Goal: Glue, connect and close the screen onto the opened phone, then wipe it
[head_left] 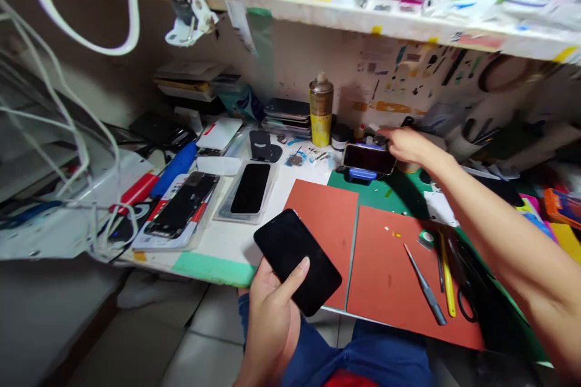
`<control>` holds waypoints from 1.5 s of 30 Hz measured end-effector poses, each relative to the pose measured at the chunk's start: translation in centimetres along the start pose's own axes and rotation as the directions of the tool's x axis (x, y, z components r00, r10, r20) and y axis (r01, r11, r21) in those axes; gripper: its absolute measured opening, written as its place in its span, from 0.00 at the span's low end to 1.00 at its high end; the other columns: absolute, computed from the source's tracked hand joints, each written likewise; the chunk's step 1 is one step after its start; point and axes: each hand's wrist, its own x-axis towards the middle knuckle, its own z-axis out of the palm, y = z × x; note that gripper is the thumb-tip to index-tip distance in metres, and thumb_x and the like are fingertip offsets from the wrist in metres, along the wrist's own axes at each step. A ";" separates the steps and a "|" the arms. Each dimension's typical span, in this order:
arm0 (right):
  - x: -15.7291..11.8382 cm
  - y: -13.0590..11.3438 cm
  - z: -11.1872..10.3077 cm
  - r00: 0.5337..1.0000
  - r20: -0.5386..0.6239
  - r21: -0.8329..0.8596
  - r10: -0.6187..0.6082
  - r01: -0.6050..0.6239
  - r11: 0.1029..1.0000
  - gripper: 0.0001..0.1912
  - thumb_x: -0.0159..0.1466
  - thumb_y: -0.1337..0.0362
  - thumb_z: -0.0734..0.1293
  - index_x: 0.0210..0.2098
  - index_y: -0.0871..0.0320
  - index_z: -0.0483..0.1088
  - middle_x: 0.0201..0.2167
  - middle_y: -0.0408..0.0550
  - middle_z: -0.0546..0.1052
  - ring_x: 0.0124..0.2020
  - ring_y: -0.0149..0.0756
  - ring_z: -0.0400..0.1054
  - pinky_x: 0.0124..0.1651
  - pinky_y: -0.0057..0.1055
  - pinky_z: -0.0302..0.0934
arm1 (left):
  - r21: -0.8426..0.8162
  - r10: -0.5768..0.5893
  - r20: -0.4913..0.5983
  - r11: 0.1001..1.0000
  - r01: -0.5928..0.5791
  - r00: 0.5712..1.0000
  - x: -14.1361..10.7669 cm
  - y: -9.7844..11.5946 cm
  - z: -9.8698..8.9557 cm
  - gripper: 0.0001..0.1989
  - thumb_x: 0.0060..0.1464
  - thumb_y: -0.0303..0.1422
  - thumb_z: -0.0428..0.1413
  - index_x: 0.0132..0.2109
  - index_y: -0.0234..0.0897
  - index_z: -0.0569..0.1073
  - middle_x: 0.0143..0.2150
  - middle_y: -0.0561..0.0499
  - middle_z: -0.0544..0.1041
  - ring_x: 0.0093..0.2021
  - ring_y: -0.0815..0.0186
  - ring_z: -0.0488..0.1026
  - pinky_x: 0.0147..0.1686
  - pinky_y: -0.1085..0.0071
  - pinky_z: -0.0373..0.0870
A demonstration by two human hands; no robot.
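Observation:
A black phone (313,272) with a dark screen lies tilted in my left hand (275,308), the thumb across its face, over the table's front edge. My right hand (406,144) reaches to the back of the table, beside a phone on a blue stand (368,159). Its index finger points left above small bottles; the other fingers are curled, and what they hold, if anything, is hidden. On the left, a phone (250,187) rests on a clear case, and an opened phone part (184,204) lies on a white and red box.
Orange mats (390,272) cover the table's front, with tweezers (425,284), a yellow tool (447,275) and scissors at right. A yellow spray can (321,112) stands at the back. White cables (79,133) hang at left. A loaded shelf (363,18) runs overhead.

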 end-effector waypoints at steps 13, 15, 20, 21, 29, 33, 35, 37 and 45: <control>-2.0 -1.6 -2.0 0.982 0.161 0.034 0.100 -0.107 0.994 0.12 0.74 0.68 0.66 0.41 0.52 0.82 0.46 0.47 0.85 0.61 0.50 0.76 0.70 0.54 0.62 | -0.037 0.089 -0.013 0.995 -0.089 0.996 0.9 0.9 0.6 0.36 0.52 0.35 0.75 0.66 0.43 0.75 0.60 0.43 0.84 0.61 0.48 0.82 0.65 0.49 0.76; -4.8 -3.5 -3.0 0.993 0.091 0.113 0.081 -0.091 0.989 0.18 0.71 0.73 0.65 0.44 0.47 0.84 0.47 0.45 0.86 0.66 0.54 0.73 0.73 0.56 0.56 | -0.036 0.116 -0.033 0.992 -0.118 0.993 0.9 1.0 0.7 0.35 0.52 0.35 0.74 0.66 0.44 0.76 0.60 0.44 0.84 0.62 0.50 0.81 0.66 0.51 0.75; -18.5 -10.3 0.3 0.983 0.183 0.384 0.003 -0.075 0.920 0.15 0.70 0.66 0.66 0.49 0.48 0.84 0.43 0.45 0.88 0.46 0.47 0.84 0.55 0.48 0.76 | -0.044 0.188 -0.096 0.980 -0.192 0.978 0.7 1.0 1.2 0.32 0.53 0.35 0.74 0.64 0.46 0.77 0.61 0.46 0.83 0.64 0.52 0.80 0.64 0.55 0.77; -21.3 -11.9 1.8 0.974 0.225 0.448 0.011 -0.114 0.887 0.15 0.72 0.63 0.64 0.49 0.49 0.84 0.42 0.46 0.88 0.43 0.45 0.84 0.50 0.45 0.78 | -0.054 0.192 -0.098 0.979 -0.198 0.976 0.6 1.0 1.4 0.32 0.54 0.36 0.74 0.65 0.47 0.76 0.62 0.46 0.83 0.64 0.52 0.80 0.64 0.56 0.76; -29.7 -22.3 7.2 0.783 0.280 0.846 0.555 -0.475 0.244 0.13 0.66 0.50 0.75 0.37 0.52 0.84 0.33 0.49 0.86 0.33 0.44 0.82 0.40 0.37 0.79 | -0.003 0.270 -0.161 0.962 -0.274 0.949 -0.9 0.3 2.6 0.31 0.58 0.39 0.72 0.66 0.49 0.74 0.64 0.45 0.82 0.60 0.54 0.82 0.57 0.61 0.80; -29.1 -23.8 7.3 0.722 0.240 0.887 0.649 -0.435 0.155 0.08 0.58 0.55 0.80 0.30 0.53 0.84 0.31 0.49 0.84 0.33 0.42 0.80 0.36 0.33 0.76 | -0.008 0.286 -0.184 0.956 -0.293 0.940 -1.3 0.1 3.0 0.31 0.59 0.36 0.71 0.67 0.52 0.74 0.66 0.47 0.80 0.61 0.55 0.81 0.56 0.62 0.81; -28.6 -23.6 7.5 0.681 0.269 0.904 0.681 -0.422 0.065 0.09 0.56 0.56 0.81 0.30 0.54 0.83 0.28 0.48 0.83 0.30 0.40 0.78 0.32 0.32 0.74 | -0.026 0.264 -0.180 0.962 -0.273 0.947 -1.4 0.0 3.0 0.31 0.59 0.35 0.71 0.67 0.53 0.74 0.67 0.46 0.79 0.62 0.54 0.81 0.55 0.61 0.82; -27.8 -22.9 7.6 0.661 0.283 0.915 0.695 -0.403 0.011 0.12 0.54 0.56 0.82 0.32 0.54 0.82 0.27 0.47 0.82 0.28 0.38 0.77 0.31 0.31 0.74 | -0.038 0.257 -0.171 0.963 -0.268 0.951 -1.5 -0.1 3.0 0.32 0.58 0.35 0.71 0.68 0.52 0.74 0.66 0.45 0.80 0.61 0.52 0.81 0.54 0.60 0.82; -27.6 -22.8 7.7 0.653 0.300 0.930 0.695 -0.362 -0.062 0.16 0.53 0.55 0.84 0.33 0.56 0.80 0.27 0.47 0.82 0.29 0.37 0.78 0.33 0.31 0.74 | -0.049 0.238 -0.170 0.967 -0.250 0.956 -2.1 -0.2 3.0 0.30 0.59 0.35 0.71 0.67 0.52 0.76 0.65 0.45 0.81 0.59 0.54 0.83 0.53 0.62 0.82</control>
